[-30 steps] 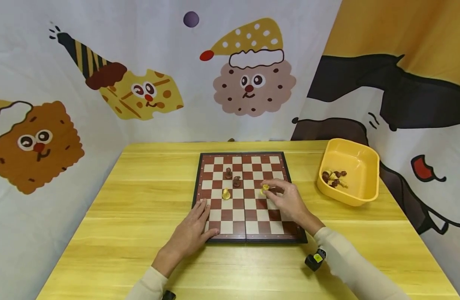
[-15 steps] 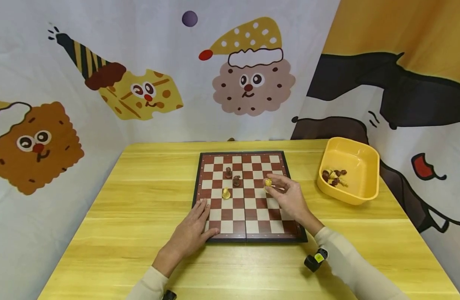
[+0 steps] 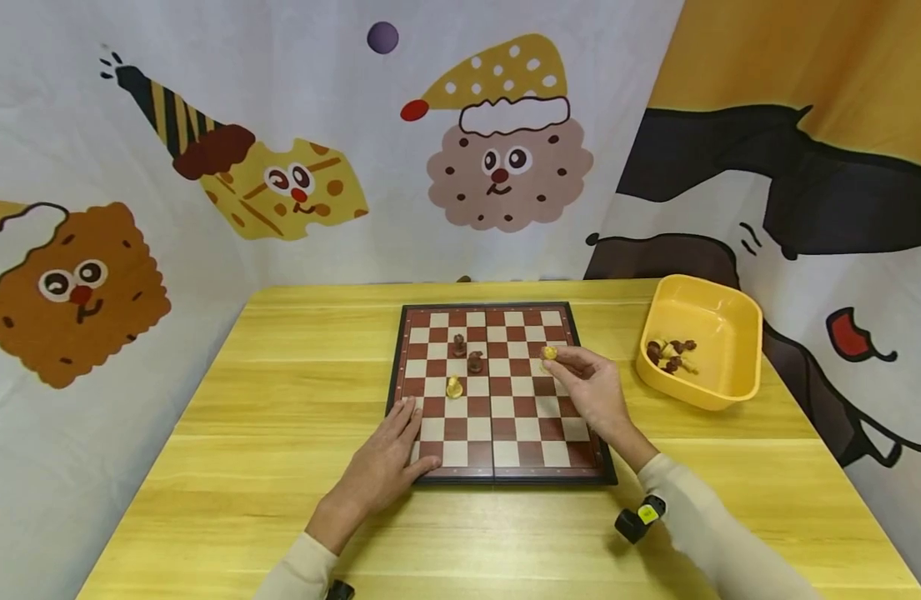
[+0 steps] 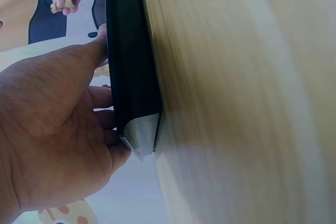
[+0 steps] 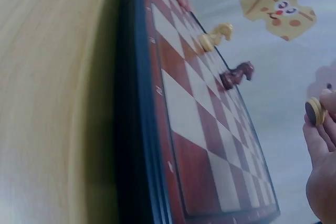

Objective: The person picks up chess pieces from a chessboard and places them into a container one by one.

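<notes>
My right hand (image 3: 597,398) pinches a yellow chess piece (image 3: 550,354) between thumb and fingers, raised over the right half of the chessboard (image 3: 507,454). In the right wrist view the dark underside of this piece (image 5: 314,112) shows; fingers hide much of it, so its kind is unclear. My left hand (image 3: 380,456) rests with extended fingers on the board's front left corner. On the left half stand a yellow knight (image 3: 454,387), a brown knight (image 3: 475,362) and another brown piece (image 3: 460,345) behind them.
A yellow plastic bin (image 3: 733,333) stands right of the board, with several brown and yellow chess pieces (image 3: 672,354) inside. The wooden table (image 3: 280,375) meets a cartoon-printed curtain (image 3: 400,242) at its back edge.
The right hand has lifted the yellow piece and carried it a little to the right and toward the back. The left hand and the three standing pieces stay put.
</notes>
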`<state>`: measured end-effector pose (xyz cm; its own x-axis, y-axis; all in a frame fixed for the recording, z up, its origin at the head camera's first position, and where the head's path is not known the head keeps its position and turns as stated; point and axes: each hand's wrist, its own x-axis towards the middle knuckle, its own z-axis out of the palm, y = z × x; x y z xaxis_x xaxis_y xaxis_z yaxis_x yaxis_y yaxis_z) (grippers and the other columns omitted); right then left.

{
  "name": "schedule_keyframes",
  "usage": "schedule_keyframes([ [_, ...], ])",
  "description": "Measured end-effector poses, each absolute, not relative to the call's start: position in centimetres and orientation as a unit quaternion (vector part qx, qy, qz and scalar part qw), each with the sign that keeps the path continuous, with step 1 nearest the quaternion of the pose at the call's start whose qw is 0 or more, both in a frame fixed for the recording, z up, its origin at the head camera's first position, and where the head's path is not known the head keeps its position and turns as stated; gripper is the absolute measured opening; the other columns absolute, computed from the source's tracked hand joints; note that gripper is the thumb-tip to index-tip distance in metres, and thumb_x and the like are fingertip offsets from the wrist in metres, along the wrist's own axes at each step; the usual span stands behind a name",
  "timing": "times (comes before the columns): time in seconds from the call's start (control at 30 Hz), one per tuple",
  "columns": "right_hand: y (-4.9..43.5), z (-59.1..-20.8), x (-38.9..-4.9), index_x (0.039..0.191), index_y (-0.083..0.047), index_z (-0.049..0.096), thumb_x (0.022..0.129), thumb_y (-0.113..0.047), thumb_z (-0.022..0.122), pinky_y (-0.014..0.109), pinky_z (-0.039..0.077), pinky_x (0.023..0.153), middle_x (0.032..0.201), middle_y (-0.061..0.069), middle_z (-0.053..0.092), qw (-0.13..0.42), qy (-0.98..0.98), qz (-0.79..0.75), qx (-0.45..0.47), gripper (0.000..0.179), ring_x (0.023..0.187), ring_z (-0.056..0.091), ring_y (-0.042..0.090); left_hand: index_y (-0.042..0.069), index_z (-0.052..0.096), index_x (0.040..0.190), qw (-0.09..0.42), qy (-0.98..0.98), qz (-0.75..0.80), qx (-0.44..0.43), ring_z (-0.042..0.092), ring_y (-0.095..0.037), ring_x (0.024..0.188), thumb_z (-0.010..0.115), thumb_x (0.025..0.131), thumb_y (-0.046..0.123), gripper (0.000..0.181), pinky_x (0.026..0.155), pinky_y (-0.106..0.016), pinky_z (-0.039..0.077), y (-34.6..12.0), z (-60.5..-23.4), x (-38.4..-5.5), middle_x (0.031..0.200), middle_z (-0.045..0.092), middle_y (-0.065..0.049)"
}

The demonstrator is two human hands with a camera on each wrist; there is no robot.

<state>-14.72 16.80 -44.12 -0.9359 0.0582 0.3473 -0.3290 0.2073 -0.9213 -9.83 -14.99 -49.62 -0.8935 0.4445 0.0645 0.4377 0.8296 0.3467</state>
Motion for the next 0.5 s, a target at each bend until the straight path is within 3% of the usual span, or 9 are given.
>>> schedule_keyframes([
  [0.3, 19.6, -43.9, -14.5, 0.109, 0.016, 0.07, 0.089, 0.008, 0.074, 0.018, 0.058, 0.074, 0.105, 0.033, 0.069, 0.183, -0.759, 0.62, 0.076, 0.022, 0.092, 0.071, 0.01, -0.01, 0.037, 0.152, 0.015, 0.957, 0.181, 0.226, 0.019, -0.038, 0.151, 0.062, 0.101, 0.045, 0.079, 0.12, -0.048, 0.024, -15.0, -49.5, -9.8, 0.163, 0.025, -0.024],
  [0.5, 22.1, -46.7, -15.5, 0.111, 0.009, 0.074, 0.089, -0.002, 0.079, 0.017, 0.056, 0.078, 0.106, 0.02, 0.074, 0.204, -0.759, 0.616, 0.051, 0.024, 0.095, 0.069, 0.005, -0.011, 0.037, 0.151, 0.026, 0.957, 0.179, 0.228, 0.02, -0.039, 0.15, 0.063, 0.1, 0.045, 0.08, 0.12, -0.048, 0.024, -14.8, -49.2, -9.8, 0.162, 0.025, -0.025],
])
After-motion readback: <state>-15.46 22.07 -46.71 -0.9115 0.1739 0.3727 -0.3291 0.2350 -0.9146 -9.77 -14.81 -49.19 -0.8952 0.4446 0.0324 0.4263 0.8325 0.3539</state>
